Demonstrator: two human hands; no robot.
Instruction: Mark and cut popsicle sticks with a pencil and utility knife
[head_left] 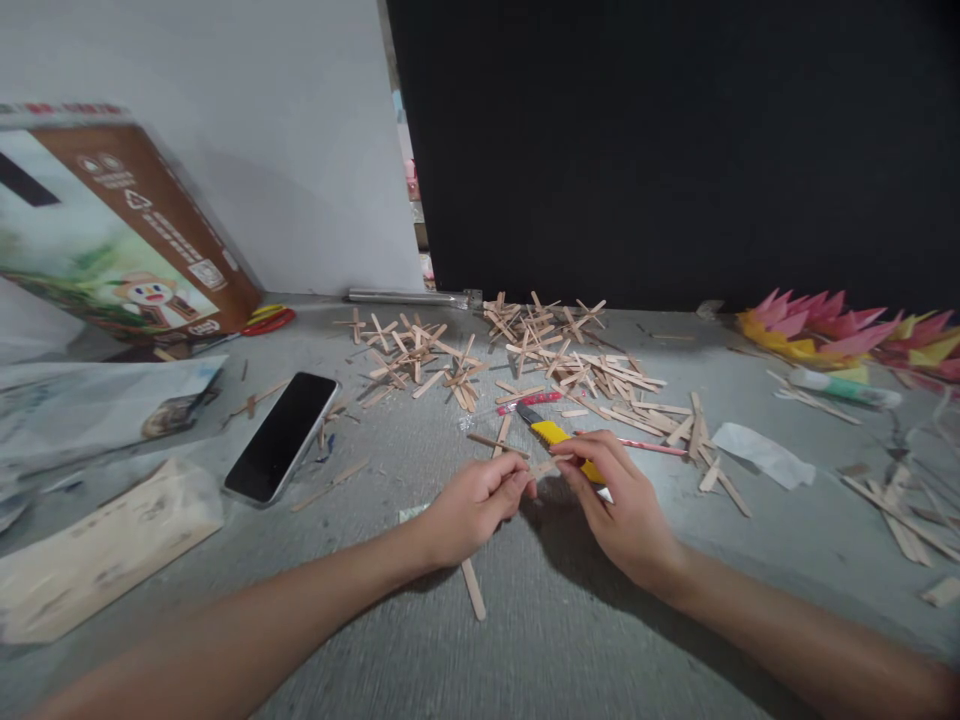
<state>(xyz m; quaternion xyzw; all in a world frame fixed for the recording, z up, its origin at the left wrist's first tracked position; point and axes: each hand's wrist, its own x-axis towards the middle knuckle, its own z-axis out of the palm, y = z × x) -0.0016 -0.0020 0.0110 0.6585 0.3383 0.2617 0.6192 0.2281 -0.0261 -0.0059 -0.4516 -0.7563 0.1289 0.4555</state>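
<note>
The left hand (472, 510) and the right hand (622, 505) met over the middle of the grey tabletop (525, 620). Between them they held a small wooden stick (546, 466): the left grip was pinched together on its left end, and the right grip closed on its right end. Whether the right hand also held the yellow cutter (559, 440) lying just behind its fingers could not be told.

A loose stick (474, 590) lay on the tabletop just near of the left wrist. Far of the hands, heaps of stick crosses (555, 355) spread across the tabletop, with a red pen (529, 402) beside the cutter's far end. A black phone (283, 436) lay face up to the left, well apart from the hands, and a brown box (120, 235) leaned at the far left. Pink and yellow paper shapes (840, 335) sat at the far right, with a white scrap (761, 452) nearer.
</note>
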